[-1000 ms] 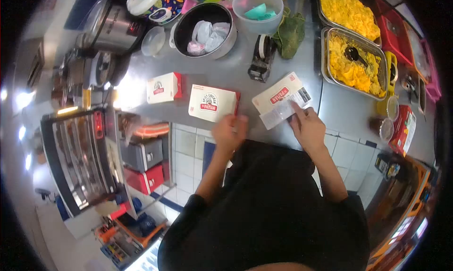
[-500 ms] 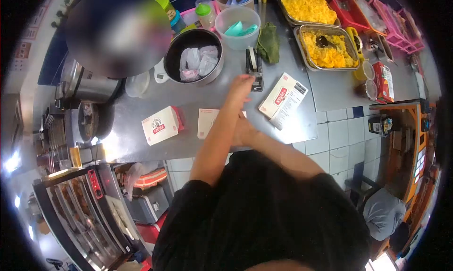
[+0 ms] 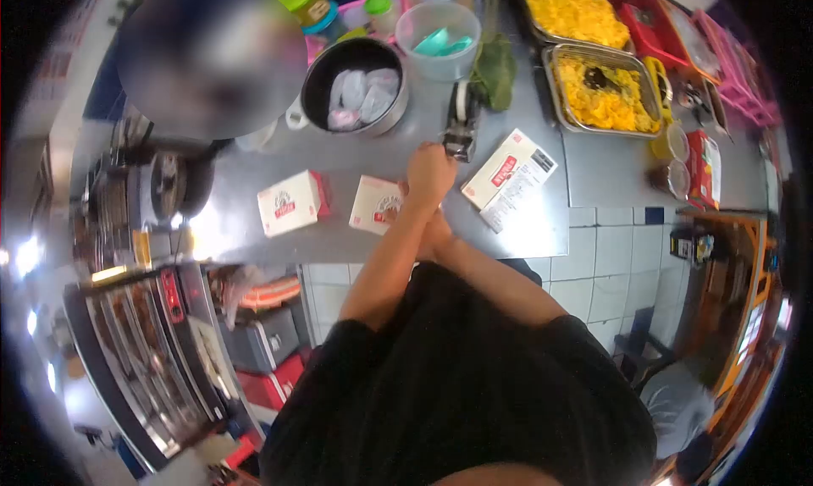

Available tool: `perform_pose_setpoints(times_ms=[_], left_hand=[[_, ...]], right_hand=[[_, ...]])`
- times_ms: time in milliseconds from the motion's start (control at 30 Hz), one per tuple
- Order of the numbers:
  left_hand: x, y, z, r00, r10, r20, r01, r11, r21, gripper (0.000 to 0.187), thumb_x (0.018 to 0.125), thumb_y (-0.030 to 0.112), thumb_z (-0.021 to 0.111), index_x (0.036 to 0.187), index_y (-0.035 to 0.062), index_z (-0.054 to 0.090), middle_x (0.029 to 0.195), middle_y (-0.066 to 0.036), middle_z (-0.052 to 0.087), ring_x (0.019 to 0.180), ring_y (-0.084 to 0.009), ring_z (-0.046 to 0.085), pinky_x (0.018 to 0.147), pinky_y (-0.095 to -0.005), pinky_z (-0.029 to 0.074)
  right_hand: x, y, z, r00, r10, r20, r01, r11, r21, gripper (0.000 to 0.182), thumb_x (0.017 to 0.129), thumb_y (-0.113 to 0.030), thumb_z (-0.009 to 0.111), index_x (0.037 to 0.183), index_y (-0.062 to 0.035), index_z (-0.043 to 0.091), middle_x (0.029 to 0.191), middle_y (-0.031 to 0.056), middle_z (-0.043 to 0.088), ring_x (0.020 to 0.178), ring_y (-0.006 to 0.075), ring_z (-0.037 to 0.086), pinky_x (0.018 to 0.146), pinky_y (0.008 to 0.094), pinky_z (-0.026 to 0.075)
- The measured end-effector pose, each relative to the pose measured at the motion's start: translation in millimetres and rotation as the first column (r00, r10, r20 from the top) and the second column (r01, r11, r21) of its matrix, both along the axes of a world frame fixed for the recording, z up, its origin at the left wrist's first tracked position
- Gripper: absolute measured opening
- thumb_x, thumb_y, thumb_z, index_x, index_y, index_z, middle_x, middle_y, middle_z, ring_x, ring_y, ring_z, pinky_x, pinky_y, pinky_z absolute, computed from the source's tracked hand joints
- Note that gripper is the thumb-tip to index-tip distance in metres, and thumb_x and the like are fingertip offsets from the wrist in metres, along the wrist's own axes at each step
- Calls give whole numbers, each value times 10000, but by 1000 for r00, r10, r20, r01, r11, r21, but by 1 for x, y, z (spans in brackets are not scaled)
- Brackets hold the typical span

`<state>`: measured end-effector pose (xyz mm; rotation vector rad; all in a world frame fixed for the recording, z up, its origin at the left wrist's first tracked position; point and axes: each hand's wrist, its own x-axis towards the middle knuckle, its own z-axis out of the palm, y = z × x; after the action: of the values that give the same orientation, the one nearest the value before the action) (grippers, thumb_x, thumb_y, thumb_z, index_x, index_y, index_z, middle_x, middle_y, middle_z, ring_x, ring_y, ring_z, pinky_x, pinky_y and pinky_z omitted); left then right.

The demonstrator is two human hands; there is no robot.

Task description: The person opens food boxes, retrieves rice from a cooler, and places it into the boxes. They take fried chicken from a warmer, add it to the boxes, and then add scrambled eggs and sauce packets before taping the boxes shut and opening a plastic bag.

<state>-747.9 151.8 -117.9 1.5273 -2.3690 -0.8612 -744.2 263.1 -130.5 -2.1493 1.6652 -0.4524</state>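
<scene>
My left hand (image 3: 432,171) is closed, with its knuckles at the near end of a black tape dispenser (image 3: 461,130). Whatever its fingers pinch is too small to see. Below it, my right hand (image 3: 435,234) lies at the right side of a white and red food box (image 3: 370,201). My left forearm crosses over and hides most of the right fingers. A second closed box (image 3: 290,203) stands to the left. To the right is another box (image 3: 510,168) with a printed receipt (image 3: 517,202) on it.
Behind stand a dark pot (image 3: 396,118) with plastic bags inside, a clear tub (image 3: 442,63) with turquoise scoops and a green cloth (image 3: 495,75). Trays of yellow food (image 3: 610,105) are at the back right. The steel counter's front edge (image 3: 500,257) runs before me.
My left hand has come back toward me from the dispenser's top to its near end, and its fingers have closed. The dispenser is turned slightly. The head view has shifted a little.
</scene>
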Motion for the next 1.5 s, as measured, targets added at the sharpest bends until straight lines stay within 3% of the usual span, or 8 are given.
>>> perform_pose_setpoints(times_ms=[200,367,600,767,933,1100,1300,1500], left_hand=[[81,27,64,989,142,-45,-148,970,-194,286,885,274,622,860,-5,677,808,-165,693,749,-345,684,677,-432,523],[167,69,27,721,617,-314,-310,693,651,273,943,243,641,848,-14,642,712,-27,637,662,-88,568,590,-261,441],[183,91,-29,796,540,-272,-293,738,608,286,934,266,659,832,0,676,691,-47,629,611,-157,585,568,-315,441],[196,82,-45,991,96,-92,-113,971,-210,196,881,261,674,841,69,677,807,-149,671,714,-339,661,633,-423,513],[230,56,-43,959,205,196,-155,958,-243,129,885,226,653,897,98,670,866,-126,677,800,-365,660,682,-483,521],[164,13,30,880,346,-326,-453,816,-357,222,894,263,663,981,59,651,940,-138,678,808,-337,646,712,-446,513],[1,-8,18,778,538,-323,-172,678,714,396,916,349,670,1201,78,622,1126,-82,651,993,-283,635,809,-451,583],[-15,-24,1,682,621,-387,-7,534,846,293,919,225,679,1113,8,642,1085,-95,652,982,-233,639,837,-427,593]], right_hand=[[-12,-11,-22,1000,-23,-4,22,988,-151,614,810,-505,636,1315,-169,540,1475,229,378,1364,437,337,1135,570,238],[-18,-13,1,1000,6,3,-5,994,-109,611,693,-427,781,1217,-180,587,1464,261,346,1346,418,349,1113,556,288],[-14,-17,7,998,-39,42,44,988,-150,566,641,-356,817,1139,-175,616,1454,233,363,1339,408,368,1090,544,309],[-17,-18,8,996,-6,91,22,983,-181,562,653,-381,813,1138,-171,620,1442,243,377,1335,417,372,1081,548,309],[-20,-15,11,996,-7,89,14,997,-81,597,667,-455,815,1160,-176,626,1483,257,340,1373,428,338,1128,552,262],[-6,-14,16,994,-80,-70,83,996,41,700,708,-497,774,1281,-144,582,1496,244,340,1407,422,286,1155,580,207],[2,-12,-1,982,-64,-177,74,996,55,757,892,-552,507,1441,-38,427,1528,223,331,1445,444,210,1171,610,86],[-11,-10,-1,990,30,-135,-23,998,55,755,904,-506,460,1497,-54,340,1560,222,288,1477,420,146,1174,623,39]])
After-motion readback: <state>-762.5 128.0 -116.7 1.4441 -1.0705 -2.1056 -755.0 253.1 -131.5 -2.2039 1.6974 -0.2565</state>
